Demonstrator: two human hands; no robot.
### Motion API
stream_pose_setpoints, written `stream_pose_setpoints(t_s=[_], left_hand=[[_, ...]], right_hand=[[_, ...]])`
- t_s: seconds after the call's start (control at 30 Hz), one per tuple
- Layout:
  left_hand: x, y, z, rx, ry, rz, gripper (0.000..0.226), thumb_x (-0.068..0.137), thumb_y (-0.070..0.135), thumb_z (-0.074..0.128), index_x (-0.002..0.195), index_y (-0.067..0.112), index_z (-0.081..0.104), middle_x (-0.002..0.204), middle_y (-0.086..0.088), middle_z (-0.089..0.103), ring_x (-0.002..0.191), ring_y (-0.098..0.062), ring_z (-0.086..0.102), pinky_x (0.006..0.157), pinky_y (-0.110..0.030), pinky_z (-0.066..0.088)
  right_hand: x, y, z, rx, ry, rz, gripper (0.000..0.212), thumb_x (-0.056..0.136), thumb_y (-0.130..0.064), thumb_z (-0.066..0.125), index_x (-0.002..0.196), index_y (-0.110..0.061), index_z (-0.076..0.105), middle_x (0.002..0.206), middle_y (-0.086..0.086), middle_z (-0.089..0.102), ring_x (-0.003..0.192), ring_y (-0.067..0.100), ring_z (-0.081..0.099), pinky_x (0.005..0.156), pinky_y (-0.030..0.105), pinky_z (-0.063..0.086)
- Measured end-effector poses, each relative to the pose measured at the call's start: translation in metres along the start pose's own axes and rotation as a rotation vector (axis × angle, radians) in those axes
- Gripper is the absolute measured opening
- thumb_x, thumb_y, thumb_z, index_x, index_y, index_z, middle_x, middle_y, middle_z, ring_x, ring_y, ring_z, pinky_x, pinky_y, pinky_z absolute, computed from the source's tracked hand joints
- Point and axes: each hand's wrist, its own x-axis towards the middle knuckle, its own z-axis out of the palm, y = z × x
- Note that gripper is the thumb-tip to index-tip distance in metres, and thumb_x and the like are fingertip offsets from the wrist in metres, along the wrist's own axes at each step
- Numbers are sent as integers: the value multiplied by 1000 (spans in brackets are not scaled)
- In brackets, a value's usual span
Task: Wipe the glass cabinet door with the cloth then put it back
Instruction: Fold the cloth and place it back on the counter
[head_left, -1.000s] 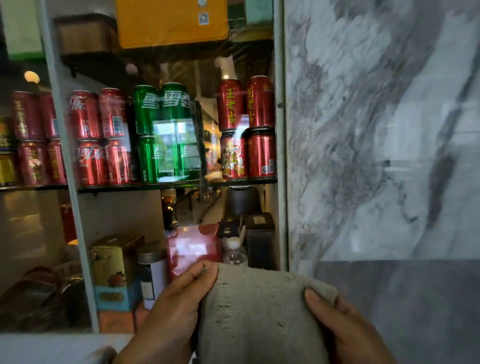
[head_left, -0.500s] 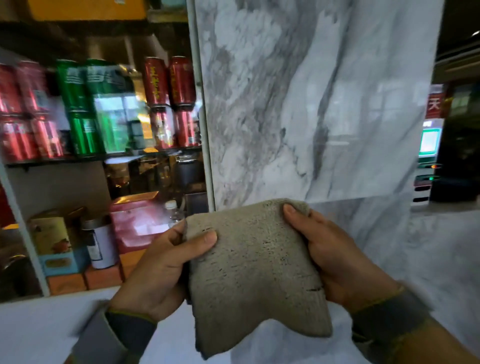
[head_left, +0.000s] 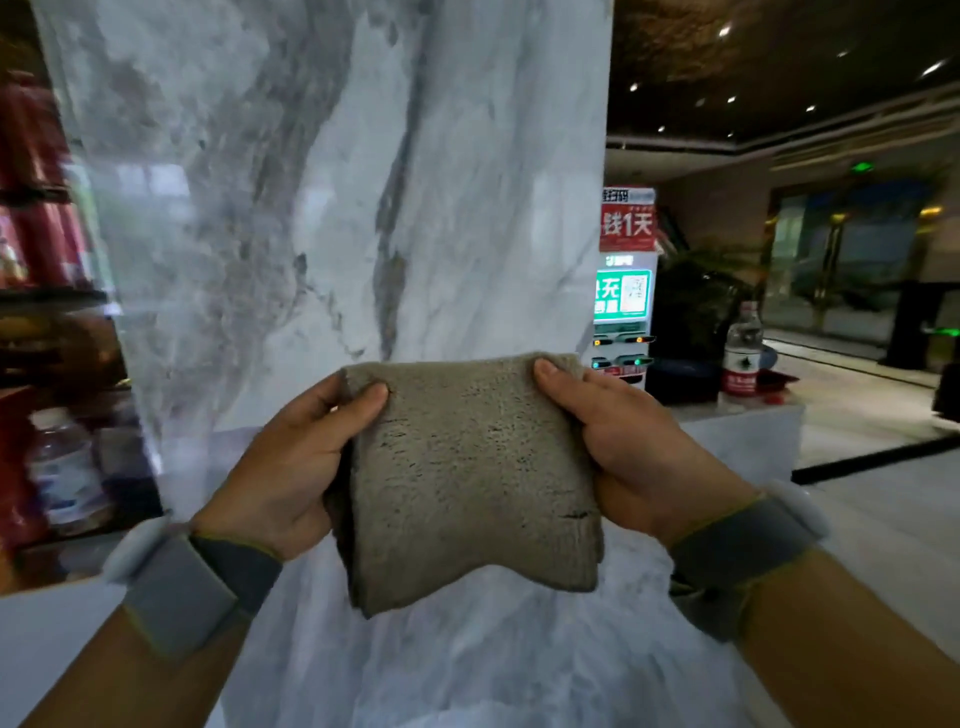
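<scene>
A folded grey-brown cloth (head_left: 467, 467) is held up in front of me by both hands. My left hand (head_left: 291, 467) grips its left edge with the thumb on the front. My right hand (head_left: 623, 441) grips the right edge the same way. Both wrists wear grey bands. The glass cabinet door (head_left: 47, 312) shows only as a blurred strip at the far left, with red cans and a bottle behind it. The cloth is well to the right of the glass, in front of a marble pillar (head_left: 337, 182).
A white marble counter (head_left: 493, 649) runs below my hands. A charging kiosk with red and green signs (head_left: 623, 270) stands right of the pillar. A water bottle (head_left: 743, 348) sits on the counter at the right, with a dark lobby beyond.
My view has swung right, away from the cabinet, which has slid to the left edge. Both hands still hold the cloth, now higher and more centred in front of the pillar.
</scene>
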Motion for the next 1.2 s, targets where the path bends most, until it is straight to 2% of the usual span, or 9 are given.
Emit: stream_pose_setpoints(t_s=[0.17,0.4,0.47,0.6,0.73,0.87,1.0,1.07,1.2], left_hand=[[34,-39,78,-5,-12,-28,19,93,18,52,103,13,68,82,-4,75,73,-19,70,55,-27,55],[95,-79,150,-8,-39,-72,22,90,18,57,107,11,69,89,-5,74,80,-20,70,62,-30,58],[112,-87,159,-21,-41,-67,23,87,18,58,106,10,69,86,-5,73,77,-19,70,62,-30,59],[148,-104,177,-27,-56,-52,26,87,17,58,110,8,66,88,-7,71,76,-19,68,63,-29,59],[189,-123,191,-37,-73,-49,23,85,17,59,105,10,68,84,-5,71,74,-18,68,63,-29,59],[230,-144,206,-13,-55,-54,24,80,19,63,103,13,70,86,-3,74,78,-17,70,63,-29,57],[256,-163,219,36,19,-49,17,86,14,63,100,13,72,85,0,75,78,-14,70,65,-26,56],[268,-176,225,80,64,-55,14,83,15,66,95,15,73,85,1,75,80,-14,70,67,-27,54],[285,-206,234,164,158,-58,14,81,18,68,95,16,73,95,-4,74,92,-20,67,77,-33,52]], right_hand=[[7,-30,-83,-28,14,22,19,93,-24,54,101,-12,66,92,10,73,87,26,69,80,41,57],[42,-47,-173,-38,96,46,24,94,-25,53,112,-12,63,110,15,68,101,31,65,82,41,54],[54,-47,-189,-31,85,42,23,95,-24,51,110,-12,63,105,13,69,100,29,65,80,39,55],[82,-51,-219,-44,78,11,17,95,-23,51,95,-17,67,83,4,74,81,20,69,71,34,58],[116,-53,-251,-88,76,6,18,95,-24,50,93,-18,68,79,2,75,76,18,71,68,33,58],[153,-57,-285,-138,79,26,19,95,-25,51,94,-18,68,77,1,76,81,20,70,73,36,55],[183,-55,-312,-189,64,49,19,95,-27,50,92,-19,67,72,-3,76,73,16,72,62,30,54],[199,-49,-330,-209,54,69,18,94,-28,51,93,-21,67,77,-2,76,79,18,71,65,31,53],[231,-29,-364,-245,31,115,17,94,-29,50,99,-21,65,102,7,67,96,26,63,74,36,50]])
